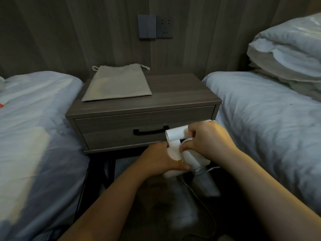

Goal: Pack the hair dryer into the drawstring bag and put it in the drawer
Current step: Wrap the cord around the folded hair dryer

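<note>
Two hands hold the white hair dryer (175, 145) in the air, in front of the closed drawer (121, 131) of the nightstand (173, 94). The left hand (159, 160) grips it from below and from the left side. The right hand (206, 140) is closed on its upper part, fingers curled over the top. The dryer is smooth white plastic with a round barrel; the barrel points to the left and a little away, toward the black drawer handle (149, 132). A thin white cord (199, 195) hangs down from it. The drawstring bag (116, 84) lies flat on top of the nightstand, well apart from the hands. It is beige woven cloth, with its gathered mouth toward the wall. The nightstand has a grey wood grain surface.
</note>
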A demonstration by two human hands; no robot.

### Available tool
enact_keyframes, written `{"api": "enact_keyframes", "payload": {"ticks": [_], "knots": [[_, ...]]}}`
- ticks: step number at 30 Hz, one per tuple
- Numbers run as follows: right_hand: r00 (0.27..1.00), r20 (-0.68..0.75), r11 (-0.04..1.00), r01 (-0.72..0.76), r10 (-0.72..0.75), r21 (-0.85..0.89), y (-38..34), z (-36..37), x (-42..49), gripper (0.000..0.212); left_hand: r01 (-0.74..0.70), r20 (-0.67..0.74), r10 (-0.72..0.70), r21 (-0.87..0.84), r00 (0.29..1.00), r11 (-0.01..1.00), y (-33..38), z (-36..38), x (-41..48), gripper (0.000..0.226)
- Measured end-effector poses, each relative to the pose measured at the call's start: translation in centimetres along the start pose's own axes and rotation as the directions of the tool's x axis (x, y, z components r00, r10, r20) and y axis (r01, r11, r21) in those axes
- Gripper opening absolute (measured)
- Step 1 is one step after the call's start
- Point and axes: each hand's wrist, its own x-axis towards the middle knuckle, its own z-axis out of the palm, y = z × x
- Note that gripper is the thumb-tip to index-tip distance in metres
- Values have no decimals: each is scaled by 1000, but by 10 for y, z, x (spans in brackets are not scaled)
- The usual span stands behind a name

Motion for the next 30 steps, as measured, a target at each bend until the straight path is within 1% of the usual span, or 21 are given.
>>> {"api": "enact_keyframes", "payload": {"ticks": [2,5,6,8,9,11,13,14,15,17,19,20,21,22,24,25,26,27,28,29,30], "knots": [[1000,14,1000,-1,1,-9,0,0,0,48,9,8,-9,-1,1000,1000,-1,3,1,56],[999,54,1000,1,-2,19,-1,3,1,47,27,-11,-27,9,1000,1000,-5,6,4,79],[998,60,999,2,-5,47,-1,4,2,47,27,-15,-27,6,1000,1000,-6,7,4,79],[997,79,993,-4,-5,118,4,3,4,45,8,-31,-7,43,999,999,-6,5,4,68],[993,112,986,8,-27,168,8,2,4,40,-1,-41,5,84,999,996,-7,2,3,64],[966,227,960,57,-123,275,19,-4,6,17,-10,-46,18,164,999,986,-7,-5,2,66],[930,300,933,101,-212,346,29,-8,7,29,-22,-4,23,243,1000,970,-10,-13,2,70],[931,292,930,110,-220,350,31,-10,6,32,-47,29,40,282,999,958,-10,-16,2,73],[948,244,937,115,-202,329,34,-11,7,28,-76,63,59,313,996,947,-11,-19,2,76],[989,121,977,56,-82,205,35,-11,9,9,-145,119,108,362,987,921,-10,-23,1,76],[992,7,992,-129,129,-1,35,-9,10,36,-181,164,125,393,978,902,-10,-21,0,76],[981,-47,979,-193,191,-66,36,-8,11,45,-186,188,120,392,975,901,-11,-20,0,76],[974,-86,974,-217,211,-65,39,-6,13,48,-185,216,108,377,970,908,-13,-19,0,76],[971,-99,976,-217,216,-5,42,-4,16,48,-182,249,96,348,964,920,-15,-18,0,77],[979,-68,954,-172,194,247,58,2,21,40,-170,322,77,270,944,948,-16,-16,0,73],[985,-13,909,-153,171,387,67,4,22,34,-161,354,71,232,933,959,-15,-16,0,71],[987,90,841,-160,132,517,76,6,23,29,-150,383,66,192,921,970,-13,-16,-1,69],[975,214,738,-186,58,648,84,9,23,22,-133,408,60,153,911,979,-12,-18,-1,66],[942,335,596,-255,-26,761,92,12,22,17,-120,432,62,109,900,987,-11,-19,-1,63],[896,430,436,-347,-107,830,98,18,23,26,-110,449,72,59,890,992,-10,-21,-1,60],[861,482,302,-422,-161,855,103,21,21,45,-104,453,87,12,887,995,-10,-22,-1,59]]}}
